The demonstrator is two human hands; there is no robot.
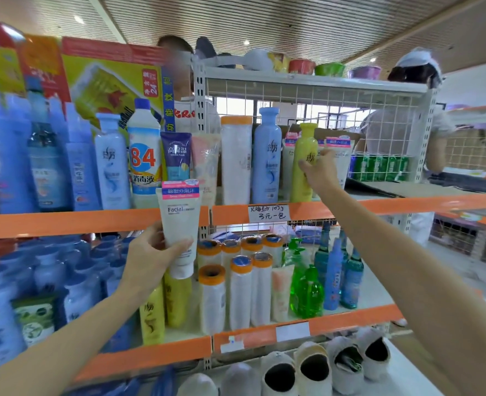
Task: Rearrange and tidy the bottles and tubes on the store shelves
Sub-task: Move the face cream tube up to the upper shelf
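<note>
While the left hand [150,252] grips a white facial cleanser tube [180,224] with a pink label band, its fingers curled round the lower half, the tube hangs cap-down in front of the orange edge of the upper shelf [93,222]. The right hand [320,171] reaches to the same shelf and holds a yellow bottle [303,164], thumb on its front and fingers wrapped behind it; the bottle stands upright on the shelf, just beside a light blue shampoo bottle [267,158] on its left. Behind the yellow bottle stand more white tubes with pink bands [339,147].

Further left on that shelf are a white bottle with an orange cap [236,161], a pale pink tube [206,164], a dark blue tube [176,155], a disinfectant bottle marked 84 [144,155] and a row of blue bottles [47,155], blurred. A handwritten price tag [269,212] is stuck on the shelf edge below the light blue bottle.

On the lower shelf [350,320] stand yellow bottles [164,307], white orange-capped bottles [230,281], green pump bottles [304,292] and teal spray bottles [342,275]. White shoes [313,367] lie below. Behind the wire-backed rack a person in a white cap [416,64] stands.
</note>
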